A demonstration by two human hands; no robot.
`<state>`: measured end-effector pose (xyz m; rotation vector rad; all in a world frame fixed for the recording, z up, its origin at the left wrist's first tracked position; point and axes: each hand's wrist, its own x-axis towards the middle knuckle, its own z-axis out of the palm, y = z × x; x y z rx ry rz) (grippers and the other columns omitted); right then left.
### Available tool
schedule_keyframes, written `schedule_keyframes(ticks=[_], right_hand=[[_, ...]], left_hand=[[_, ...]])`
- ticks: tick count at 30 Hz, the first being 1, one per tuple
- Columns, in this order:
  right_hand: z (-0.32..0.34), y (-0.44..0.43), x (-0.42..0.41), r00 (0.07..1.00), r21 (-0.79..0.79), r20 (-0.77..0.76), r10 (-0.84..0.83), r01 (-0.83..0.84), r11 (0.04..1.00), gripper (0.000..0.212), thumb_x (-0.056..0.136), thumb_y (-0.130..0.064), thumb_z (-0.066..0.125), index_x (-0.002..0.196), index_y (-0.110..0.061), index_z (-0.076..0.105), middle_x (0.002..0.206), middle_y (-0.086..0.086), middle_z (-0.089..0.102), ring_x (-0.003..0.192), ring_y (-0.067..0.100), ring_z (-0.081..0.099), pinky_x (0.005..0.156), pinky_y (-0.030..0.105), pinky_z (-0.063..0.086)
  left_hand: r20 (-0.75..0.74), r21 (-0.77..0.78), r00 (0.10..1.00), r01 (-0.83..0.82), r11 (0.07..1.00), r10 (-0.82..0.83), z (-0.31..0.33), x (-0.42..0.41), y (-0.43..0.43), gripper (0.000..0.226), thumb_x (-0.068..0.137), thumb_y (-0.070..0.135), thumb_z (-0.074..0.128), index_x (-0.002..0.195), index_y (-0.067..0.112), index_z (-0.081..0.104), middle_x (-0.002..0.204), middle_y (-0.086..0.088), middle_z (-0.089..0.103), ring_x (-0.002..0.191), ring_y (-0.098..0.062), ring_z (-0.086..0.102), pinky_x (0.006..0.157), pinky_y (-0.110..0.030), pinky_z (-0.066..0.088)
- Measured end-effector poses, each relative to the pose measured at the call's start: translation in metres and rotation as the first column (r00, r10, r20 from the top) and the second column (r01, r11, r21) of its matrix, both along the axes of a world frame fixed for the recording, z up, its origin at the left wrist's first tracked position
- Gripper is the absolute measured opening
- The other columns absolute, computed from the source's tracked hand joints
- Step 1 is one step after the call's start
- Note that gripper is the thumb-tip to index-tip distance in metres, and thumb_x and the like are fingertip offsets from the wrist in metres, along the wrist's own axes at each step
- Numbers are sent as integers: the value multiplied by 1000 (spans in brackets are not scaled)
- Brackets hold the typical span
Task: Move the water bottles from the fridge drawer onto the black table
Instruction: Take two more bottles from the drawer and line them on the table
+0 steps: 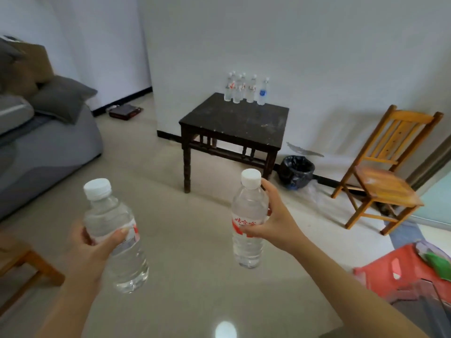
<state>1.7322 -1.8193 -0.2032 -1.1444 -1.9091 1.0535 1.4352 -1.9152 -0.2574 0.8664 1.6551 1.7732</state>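
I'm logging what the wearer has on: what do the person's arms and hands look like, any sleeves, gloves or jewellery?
The left forearm and right forearm are bare up to the frame's edge, no sleeves in view. The left hand and right hand wear no gloves; no watch, bracelet or ring shows on the visible sides.

White walls (317, 45) with dark skirting (122, 103) meet a pale glossy floor (183, 215) showing a bright glare (225, 330). A grey sofa (48, 147) with cushions (61, 98) stands left of the left hand (95, 242); a wooden chair (383, 174) and a bin (296, 172) stand beyond the right hand (275, 215).
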Motion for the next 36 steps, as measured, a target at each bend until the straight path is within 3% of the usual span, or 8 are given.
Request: schedule_keyframes(ticks=[3, 7, 10, 18, 22, 28, 32, 36], right_hand=[[0, 16, -52, 1000, 12, -5, 16, -16, 1000, 89, 64, -13, 82, 119, -53, 24, 114, -33, 39, 107, -16, 44, 80, 7, 42], [-5, 39, -133, 999, 21, 2, 47, -47, 999, 86, 65, -9, 82, 117, -49, 26, 111, -32, 38, 104, -9, 44, 83, 11, 39], [-12, 52, -187, 996, 17, -6, 89, -89, 996, 86, 64, -8, 82, 118, -47, 28, 112, -29, 41, 104, -9, 46, 76, 7, 42], [-24, 86, -289, 980, -36, 19, 196, -195, 980, 87, 64, -10, 82, 127, -35, 28, 114, -17, 46, 103, -1, 50, 73, 12, 51], [-29, 126, -321, 965, -86, 12, 261, -259, 962, 87, 64, -3, 81, 126, -35, 28, 118, -5, 47, 102, 7, 52, 60, 10, 49], [-36, 219, -378, 966, 2, 70, 248, -249, 968, 90, 64, -16, 83, 131, -38, 27, 118, -12, 46, 101, 10, 53, 73, 23, 55], [-25, 277, -426, 947, -30, 24, 320, -320, 947, 89, 66, -9, 80, 130, -38, 24, 124, -5, 41, 95, 5, 52, 59, 13, 51], [-20, 319, -479, 913, -47, 31, 407, -405, 913, 90, 66, -5, 81, 131, -35, 27, 117, -7, 44, 85, 10, 57, 59, 19, 54]], left_hand=[[-12, 14, 999, -49, 999, 49, 5, -46, 4, 39, 68, 0, 74, 89, 25, 52, 88, 2, 58, 65, 6, 60, 57, -12, 50], [-60, -9, 995, -85, 996, 85, 6, -119, 9, 56, 59, 21, 83, 105, 15, 50, 99, -8, 58, 86, -25, 57, 65, -28, 49], [-38, -29, 993, -114, 993, 113, 7, -162, 14, 63, 38, 48, 74, 93, 27, 52, 97, -7, 60, 85, -26, 58, 76, -39, 50], [-20, -103, 987, -161, 982, 160, 0, -237, 38, 81, 33, 50, 73, 104, 20, 49, 100, -7, 61, 93, -32, 61, 84, -50, 51], [-23, -119, 991, -131, 984, 130, -8, -264, 72, 61, 37, 46, 77, 88, 30, 49, 91, 5, 60, 82, -20, 59, 76, -37, 49], [-104, -96, 980, -182, 979, 172, 0, -314, 142, 50, 63, 8, 83, 84, 33, 45, 86, 10, 54, 76, -7, 53, 55, -14, 47], [-131, -117, 960, -263, 958, 247, 14, -359, 180, 56, 45, 35, 83, 88, 33, 47, 90, 9, 56, 82, -15, 56, 66, -26, 45], [-151, -154, 931, -354, 922, 332, 7, -398, 201, 58, 63, 11, 82, 109, 18, 48, 105, -8, 58, 98, -31, 58, 85, -49, 49]])
